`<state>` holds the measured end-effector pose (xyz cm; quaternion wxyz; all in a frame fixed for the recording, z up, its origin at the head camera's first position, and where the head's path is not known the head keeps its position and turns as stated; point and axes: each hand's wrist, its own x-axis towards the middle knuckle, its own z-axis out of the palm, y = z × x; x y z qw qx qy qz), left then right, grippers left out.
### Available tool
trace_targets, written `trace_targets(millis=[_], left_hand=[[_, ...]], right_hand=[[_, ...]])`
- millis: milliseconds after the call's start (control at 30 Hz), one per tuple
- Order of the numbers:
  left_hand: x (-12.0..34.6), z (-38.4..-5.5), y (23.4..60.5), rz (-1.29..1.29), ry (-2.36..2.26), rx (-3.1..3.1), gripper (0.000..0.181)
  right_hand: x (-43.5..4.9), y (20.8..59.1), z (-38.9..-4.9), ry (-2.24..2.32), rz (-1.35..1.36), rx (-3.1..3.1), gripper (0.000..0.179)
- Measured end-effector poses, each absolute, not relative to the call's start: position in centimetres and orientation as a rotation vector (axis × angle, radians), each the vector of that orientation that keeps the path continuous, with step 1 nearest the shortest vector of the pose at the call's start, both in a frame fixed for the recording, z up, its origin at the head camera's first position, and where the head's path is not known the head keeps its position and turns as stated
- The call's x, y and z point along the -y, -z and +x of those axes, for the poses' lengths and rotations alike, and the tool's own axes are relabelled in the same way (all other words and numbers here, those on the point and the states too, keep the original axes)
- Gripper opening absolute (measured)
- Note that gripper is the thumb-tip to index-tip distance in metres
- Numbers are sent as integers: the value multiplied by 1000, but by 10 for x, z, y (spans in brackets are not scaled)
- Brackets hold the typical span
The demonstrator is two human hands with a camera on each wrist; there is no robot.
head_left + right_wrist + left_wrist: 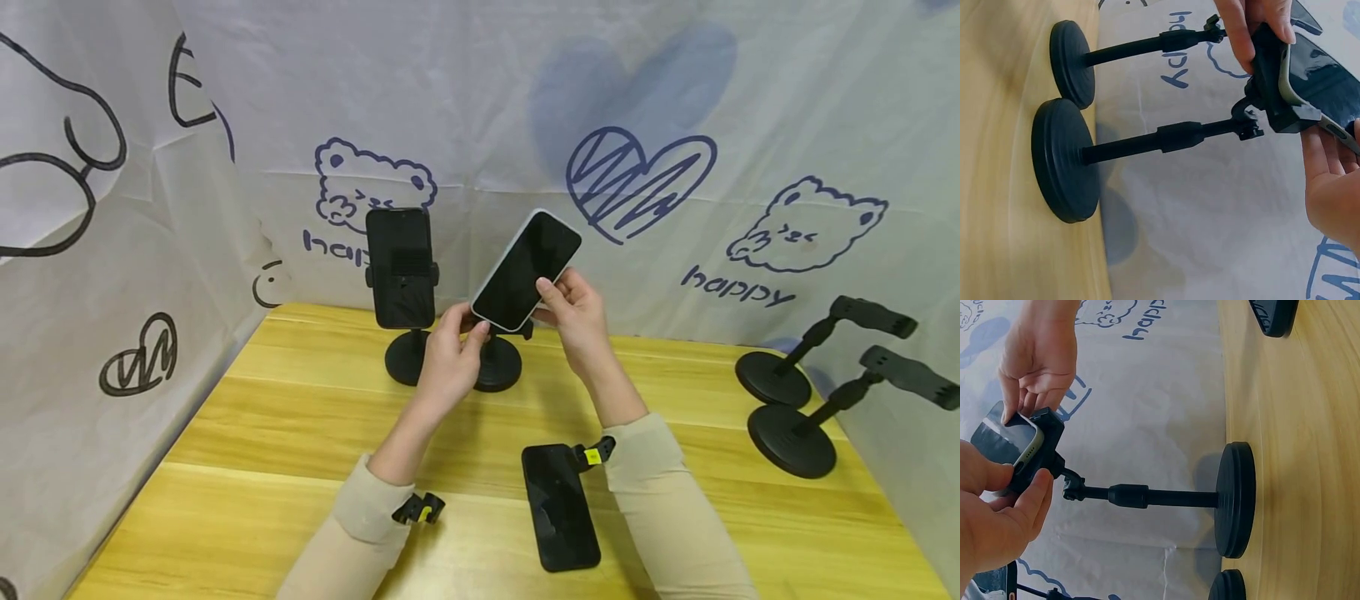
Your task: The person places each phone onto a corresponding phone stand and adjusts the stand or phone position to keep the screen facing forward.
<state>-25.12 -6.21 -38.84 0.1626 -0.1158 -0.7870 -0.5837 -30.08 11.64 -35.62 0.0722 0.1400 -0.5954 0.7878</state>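
Note:
A smartphone with a pale edge leans tilted to the right over a black phone stand. My left hand grips the stand's clamp at the phone's lower left corner, thumb in front. Higher up on the phone's right edge, my right hand pinches it, with the thumb on the screen and fingers behind. The left wrist view shows the phone lying against the clamp, above the stand's upright pole and round base. Part of the clamp is hidden by the phone and fingers.
Just left stands another phone stand bearing an upright black phone. A further phone lies flat between my forearms. Two more stands are at the right edge of the wooden table. A drawn-on white cloth hangs behind.

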Motion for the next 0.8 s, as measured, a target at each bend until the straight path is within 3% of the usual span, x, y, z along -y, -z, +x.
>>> trace_targets(millis=[100,333,800], left_hand=[[62,-251,388,-327,1664,2246,31],[60,-251,387,-316,1681,2228,31],[64,-248,385,-319,1563,2285,27]], right_hand=[[-117,360,-302,-2415,460,1750,12],[-118,367,-305,-2388,544,1782,37],[-127,372,-308,-2168,670,1942,31]])
